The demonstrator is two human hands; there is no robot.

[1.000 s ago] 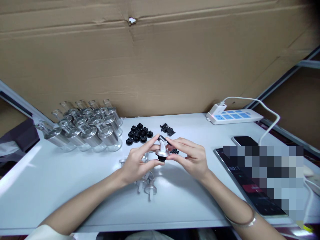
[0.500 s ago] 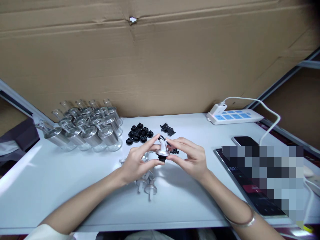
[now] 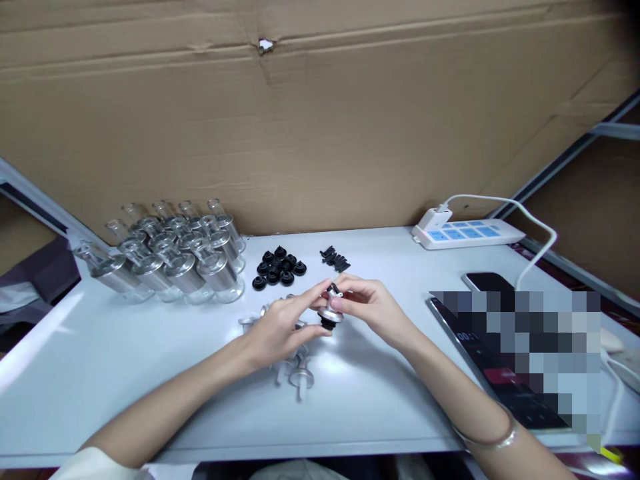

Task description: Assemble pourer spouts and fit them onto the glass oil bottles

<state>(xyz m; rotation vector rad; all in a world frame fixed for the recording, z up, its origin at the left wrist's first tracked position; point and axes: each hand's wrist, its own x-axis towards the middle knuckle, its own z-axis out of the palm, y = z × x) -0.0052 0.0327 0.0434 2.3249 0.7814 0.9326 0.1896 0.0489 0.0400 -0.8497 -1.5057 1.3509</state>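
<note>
A silver pour spout (image 3: 331, 314) with a black ribbed stopper at its base and a black piece at its tip is held upright above the table. My left hand (image 3: 285, 327) grips it from the left, thumb under the stopper and fingers near the tip. From the right, my right hand (image 3: 367, 307) pinches its neck with thumb and fingers. Loose metal spouts (image 3: 302, 379) lie below and partly behind my left hand. Beyond my hands are a cluster of black stoppers (image 3: 274, 268) and a small pile of black strips (image 3: 336, 258).
Several glass bottles (image 3: 185, 270) with metal bands stand at the left. A white power strip (image 3: 470, 233) with a plugged cable lies at the back right. A phone (image 3: 487, 281) and a dark tablet (image 3: 480, 360) are on the right. Cardboard (image 3: 320, 133) walls the back.
The spout has turned in my hands and shifted slightly right and down. My right hand has moved left, its fingers now closed on the spout's neck.
</note>
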